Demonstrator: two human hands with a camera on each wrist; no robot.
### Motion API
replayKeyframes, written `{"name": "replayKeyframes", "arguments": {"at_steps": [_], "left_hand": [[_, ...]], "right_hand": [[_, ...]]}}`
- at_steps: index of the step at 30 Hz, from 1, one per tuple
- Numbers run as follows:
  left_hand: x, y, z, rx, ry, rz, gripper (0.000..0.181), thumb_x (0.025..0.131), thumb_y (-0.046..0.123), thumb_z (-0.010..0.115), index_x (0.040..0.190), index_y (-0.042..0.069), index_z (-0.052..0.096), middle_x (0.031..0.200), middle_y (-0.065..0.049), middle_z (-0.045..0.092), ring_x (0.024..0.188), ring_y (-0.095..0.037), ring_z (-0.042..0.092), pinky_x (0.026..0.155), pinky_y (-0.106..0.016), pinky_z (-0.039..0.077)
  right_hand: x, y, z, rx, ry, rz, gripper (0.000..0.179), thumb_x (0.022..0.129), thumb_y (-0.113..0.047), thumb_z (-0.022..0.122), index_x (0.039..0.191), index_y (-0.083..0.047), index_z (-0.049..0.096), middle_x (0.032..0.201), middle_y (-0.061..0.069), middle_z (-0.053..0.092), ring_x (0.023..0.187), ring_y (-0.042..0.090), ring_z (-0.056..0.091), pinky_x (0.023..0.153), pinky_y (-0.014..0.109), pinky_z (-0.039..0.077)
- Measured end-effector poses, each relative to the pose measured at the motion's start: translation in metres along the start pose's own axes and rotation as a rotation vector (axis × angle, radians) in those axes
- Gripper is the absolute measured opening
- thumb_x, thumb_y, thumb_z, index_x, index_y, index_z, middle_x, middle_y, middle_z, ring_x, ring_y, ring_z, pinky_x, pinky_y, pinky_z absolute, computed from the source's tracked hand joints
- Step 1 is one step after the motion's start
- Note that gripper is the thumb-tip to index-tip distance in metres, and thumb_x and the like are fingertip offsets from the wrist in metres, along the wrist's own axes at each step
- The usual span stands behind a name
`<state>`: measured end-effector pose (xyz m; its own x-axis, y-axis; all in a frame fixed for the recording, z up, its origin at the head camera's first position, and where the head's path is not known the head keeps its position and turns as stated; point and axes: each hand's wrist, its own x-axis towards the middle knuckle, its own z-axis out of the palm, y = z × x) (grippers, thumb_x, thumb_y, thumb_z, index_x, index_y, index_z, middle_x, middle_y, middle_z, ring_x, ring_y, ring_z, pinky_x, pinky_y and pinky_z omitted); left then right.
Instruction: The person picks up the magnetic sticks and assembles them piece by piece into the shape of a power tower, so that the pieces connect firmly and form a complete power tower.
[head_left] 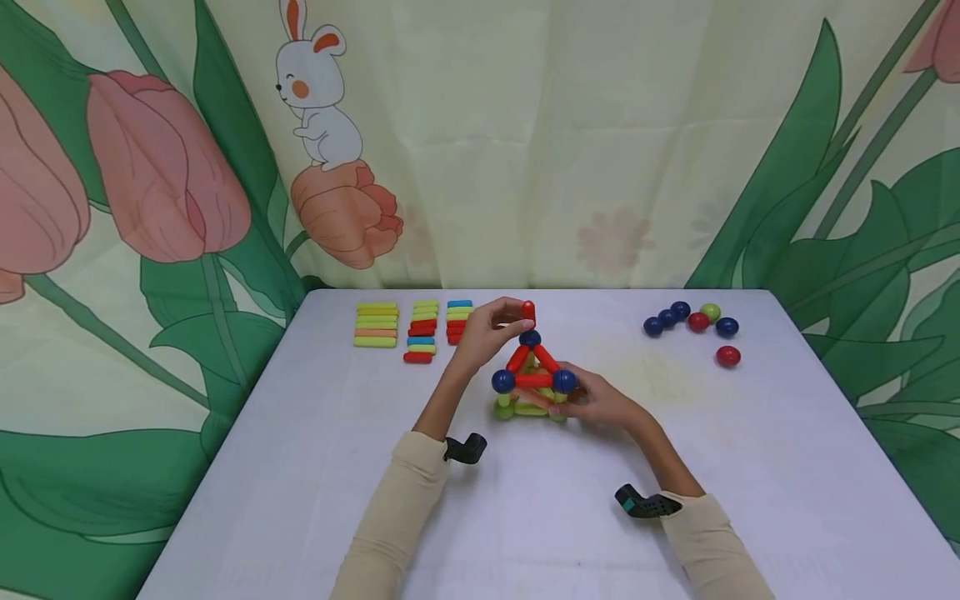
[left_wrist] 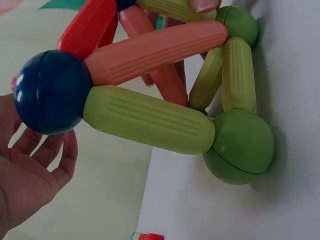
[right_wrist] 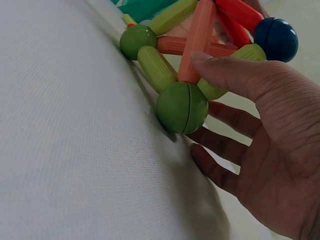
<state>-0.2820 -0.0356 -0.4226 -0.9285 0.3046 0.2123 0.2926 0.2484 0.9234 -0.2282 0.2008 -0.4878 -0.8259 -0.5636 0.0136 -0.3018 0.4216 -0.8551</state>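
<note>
A structure of magnetic rods and balls stands on the table, with green balls [left_wrist: 239, 146] at its base and blue balls [head_left: 503, 382] higher up. Red rods [head_left: 533, 381] join the blue balls in a triangle; green rods [left_wrist: 150, 120] and orange rods [left_wrist: 157, 52] run below. My left hand [head_left: 486, 335] pinches an upright red rod [head_left: 528, 312] at the top blue ball [head_left: 530, 338]. On the structure's right side my right hand [head_left: 603, 398] grips the frame, its thumb against an orange rod [right_wrist: 197, 42] and its fingers partly hidden behind.
Yellow-green rods [head_left: 376, 321] lie in a column at the back left, beside two columns of mixed rods [head_left: 422, 325], [head_left: 459, 315]. Loose balls lie at the back right: several blue ones [head_left: 653, 326], a green ball [head_left: 709, 312] and red balls [head_left: 727, 357]. Behind the table hangs a printed curtain [head_left: 525, 167].
</note>
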Motion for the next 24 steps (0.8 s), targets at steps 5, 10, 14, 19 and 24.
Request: {"name": "replayKeyframes", "arguments": {"at_steps": [5, 10, 14, 19, 24], "left_hand": [[-0.0017, -0.0029, 0.0013, 0.060, -0.010, -0.026, 0.034, 0.091, 0.027, 0.070, 0.121, 0.011, 0.065, 0.114, -0.008, 0.070, 0.107, -0.023, 0.067, 0.091, -0.033, 0.055], [-0.0029, -0.0052, 0.0020, 0.059, -0.018, 0.009, 0.033, 0.093, 0.025, 0.068, 0.122, 0.011, 0.064, 0.116, -0.011, 0.069, 0.108, -0.025, 0.066, 0.092, -0.034, 0.055], [-0.0047, -0.0069, 0.0014, 0.065, -0.025, 0.025, 0.033, 0.093, 0.024, 0.067, 0.123, 0.011, 0.064, 0.117, -0.012, 0.070, 0.109, -0.026, 0.067, 0.091, -0.035, 0.055], [-0.0067, -0.0057, 0.0009, 0.074, -0.025, 0.036, 0.034, 0.093, 0.026, 0.067, 0.124, 0.012, 0.064, 0.118, -0.012, 0.070, 0.111, -0.026, 0.066, 0.090, -0.036, 0.056], [-0.0098, -0.0073, -0.0038, 0.076, -0.018, 0.047, 0.036, 0.094, 0.030, 0.066, 0.125, 0.014, 0.063, 0.119, -0.010, 0.070, 0.112, -0.023, 0.066, 0.090, -0.034, 0.056]], "right_hand": [[0.0005, 0.0003, 0.0012, 0.006, -0.014, -0.013, 0.055, 0.088, -0.020, 0.073, 0.137, -0.013, 0.050, 0.122, 0.010, 0.064, 0.100, 0.022, 0.059, 0.088, 0.032, 0.051], [-0.0005, -0.0030, 0.0002, 0.005, -0.023, -0.012, 0.053, 0.088, -0.016, 0.071, 0.136, -0.011, 0.050, 0.120, 0.013, 0.064, 0.098, 0.022, 0.058, 0.087, 0.029, 0.052], [-0.0010, -0.0026, -0.0004, 0.005, -0.028, -0.015, 0.054, 0.089, -0.017, 0.071, 0.138, -0.010, 0.049, 0.120, 0.012, 0.064, 0.098, 0.022, 0.058, 0.088, 0.030, 0.051], [-0.0008, 0.0018, -0.0002, 0.013, -0.028, -0.015, 0.058, 0.089, -0.018, 0.071, 0.141, -0.009, 0.046, 0.120, 0.011, 0.064, 0.099, 0.022, 0.057, 0.089, 0.029, 0.051], [0.0003, 0.0010, 0.0004, 0.014, -0.024, 0.009, 0.060, 0.088, -0.018, 0.072, 0.142, -0.010, 0.045, 0.121, 0.012, 0.063, 0.099, 0.023, 0.057, 0.088, 0.029, 0.051]]}}
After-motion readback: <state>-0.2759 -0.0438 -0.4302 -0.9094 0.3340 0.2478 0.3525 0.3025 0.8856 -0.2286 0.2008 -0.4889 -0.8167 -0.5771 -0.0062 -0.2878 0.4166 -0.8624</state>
